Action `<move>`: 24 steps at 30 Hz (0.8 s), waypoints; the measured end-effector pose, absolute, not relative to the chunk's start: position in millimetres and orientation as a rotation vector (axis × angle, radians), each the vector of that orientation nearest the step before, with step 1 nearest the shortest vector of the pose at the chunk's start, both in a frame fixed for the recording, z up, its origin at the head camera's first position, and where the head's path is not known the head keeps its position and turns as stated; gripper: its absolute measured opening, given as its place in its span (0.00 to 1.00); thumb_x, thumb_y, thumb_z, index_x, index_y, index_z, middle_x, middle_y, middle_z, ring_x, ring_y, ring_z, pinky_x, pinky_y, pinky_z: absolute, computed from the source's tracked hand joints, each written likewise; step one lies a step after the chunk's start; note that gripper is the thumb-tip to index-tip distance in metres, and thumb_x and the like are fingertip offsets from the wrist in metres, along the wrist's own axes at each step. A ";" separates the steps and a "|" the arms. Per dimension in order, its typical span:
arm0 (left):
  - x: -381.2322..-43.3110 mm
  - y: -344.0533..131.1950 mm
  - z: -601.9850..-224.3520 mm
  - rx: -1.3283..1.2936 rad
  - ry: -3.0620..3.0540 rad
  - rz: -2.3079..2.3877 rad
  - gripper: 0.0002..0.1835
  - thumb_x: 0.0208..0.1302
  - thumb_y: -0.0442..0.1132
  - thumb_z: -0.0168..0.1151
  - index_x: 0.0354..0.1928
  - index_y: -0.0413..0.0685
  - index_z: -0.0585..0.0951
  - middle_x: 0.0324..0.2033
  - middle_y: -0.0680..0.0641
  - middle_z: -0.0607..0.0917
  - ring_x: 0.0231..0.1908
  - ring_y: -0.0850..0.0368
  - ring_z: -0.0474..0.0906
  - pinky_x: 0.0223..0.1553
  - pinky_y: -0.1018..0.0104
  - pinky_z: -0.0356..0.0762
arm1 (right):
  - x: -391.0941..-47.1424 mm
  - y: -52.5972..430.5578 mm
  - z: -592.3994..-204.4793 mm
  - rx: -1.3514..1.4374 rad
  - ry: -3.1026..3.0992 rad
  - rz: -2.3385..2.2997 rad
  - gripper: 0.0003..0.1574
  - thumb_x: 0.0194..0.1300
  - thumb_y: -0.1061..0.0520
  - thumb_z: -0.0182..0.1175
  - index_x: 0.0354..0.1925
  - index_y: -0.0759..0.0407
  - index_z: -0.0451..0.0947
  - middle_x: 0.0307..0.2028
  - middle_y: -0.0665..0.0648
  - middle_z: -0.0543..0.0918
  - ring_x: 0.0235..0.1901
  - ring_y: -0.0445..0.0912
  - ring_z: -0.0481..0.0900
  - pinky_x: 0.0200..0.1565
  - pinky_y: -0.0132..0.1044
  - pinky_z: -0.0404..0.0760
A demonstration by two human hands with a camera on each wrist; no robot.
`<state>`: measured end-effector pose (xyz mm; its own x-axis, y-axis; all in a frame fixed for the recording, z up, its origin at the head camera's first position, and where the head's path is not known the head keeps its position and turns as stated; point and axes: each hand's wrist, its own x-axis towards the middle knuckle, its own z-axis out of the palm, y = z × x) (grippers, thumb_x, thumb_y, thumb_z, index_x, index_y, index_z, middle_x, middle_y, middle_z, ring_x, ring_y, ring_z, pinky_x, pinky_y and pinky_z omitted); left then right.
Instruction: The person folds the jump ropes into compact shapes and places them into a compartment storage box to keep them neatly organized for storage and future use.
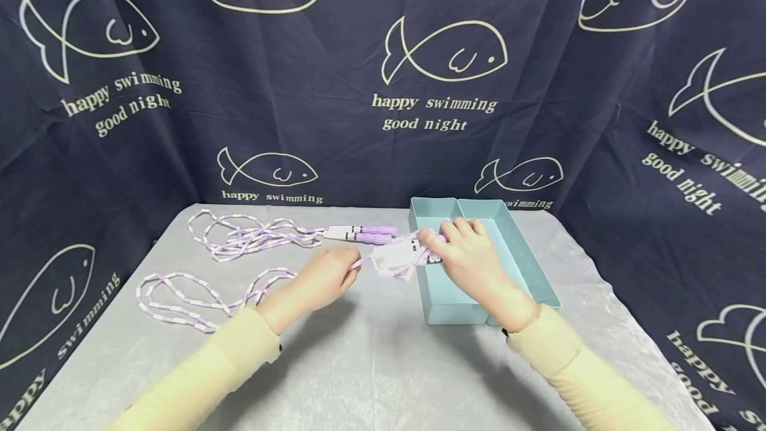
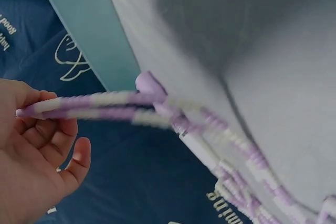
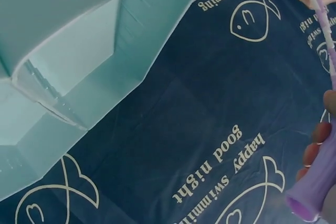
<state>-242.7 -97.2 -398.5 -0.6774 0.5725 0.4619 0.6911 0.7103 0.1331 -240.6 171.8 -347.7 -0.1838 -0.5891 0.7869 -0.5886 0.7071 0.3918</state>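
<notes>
Furthest left on the grey cloth-covered worktop (image 1: 371,364), I count one set of purple-and-white segmented cord loops (image 1: 203,302); it passes behind my left forearm, so I cannot tell whether it joins another rope. Beyond it lies one coiled purple-and-white skipping rope (image 1: 254,239), its two white-and-purple handles (image 1: 374,238) at the right end. Next, my left hand (image 1: 323,278): thumb and index finger pinched together on two strands of cord, the remaining fingers loosely bent. The strands run to one folded purple-and-white segmented rope bundle (image 1: 391,258), located between my two hands. My right hand (image 1: 469,255) has its fingers curled round the bundle's handle end; one flared purple grip (image 3: 315,182) is visible there, and whether a second is held I cannot tell. Furthest right, beneath that hand, stands one pale teal rectangular tray (image 1: 455,315): one divider, two compartments visible.
</notes>
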 end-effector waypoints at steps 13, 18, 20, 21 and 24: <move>-206.1 -83.6 -412.2 -1.052 -2.657 -0.208 0.08 0.66 0.42 0.53 0.28 0.55 0.70 0.22 0.59 0.73 0.27 0.60 0.72 0.31 0.67 0.64 | -243.1 177.7 -348.8 0.701 -2.064 0.036 0.23 0.48 0.68 0.58 0.45 0.55 0.74 0.23 0.58 0.72 0.25 0.55 0.70 0.30 0.47 0.64; -193.4 -76.0 -407.0 -1.139 -2.606 -0.173 0.07 0.66 0.42 0.53 0.29 0.54 0.71 0.24 0.58 0.77 0.30 0.58 0.76 0.33 0.65 0.66 | -245.4 177.6 -352.3 0.644 -2.075 0.028 0.27 0.44 0.70 0.59 0.46 0.55 0.73 0.23 0.58 0.71 0.24 0.56 0.70 0.30 0.47 0.64; -189.8 -73.8 -404.2 -1.159 -2.574 -0.155 0.07 0.66 0.43 0.54 0.29 0.53 0.71 0.24 0.57 0.78 0.30 0.58 0.76 0.34 0.65 0.66 | -246.4 177.5 -353.9 0.619 -2.081 0.014 0.27 0.43 0.70 0.58 0.46 0.55 0.72 0.22 0.58 0.70 0.23 0.56 0.69 0.29 0.47 0.64; -188.4 -73.0 -403.4 -1.160 -2.551 -0.129 0.07 0.66 0.43 0.54 0.30 0.53 0.71 0.24 0.58 0.78 0.30 0.59 0.76 0.34 0.65 0.65 | -247.1 177.4 -354.6 0.607 -2.082 0.005 0.27 0.44 0.70 0.57 0.46 0.55 0.72 0.22 0.58 0.70 0.23 0.56 0.69 0.29 0.47 0.64; -184.8 -71.2 -399.8 -1.147 -2.466 -0.053 0.07 0.65 0.44 0.54 0.30 0.53 0.71 0.24 0.57 0.78 0.29 0.58 0.74 0.34 0.65 0.64 | -249.2 177.5 -357.3 0.579 -2.085 -0.018 0.24 0.48 0.69 0.56 0.45 0.55 0.72 0.21 0.58 0.69 0.22 0.56 0.69 0.28 0.47 0.64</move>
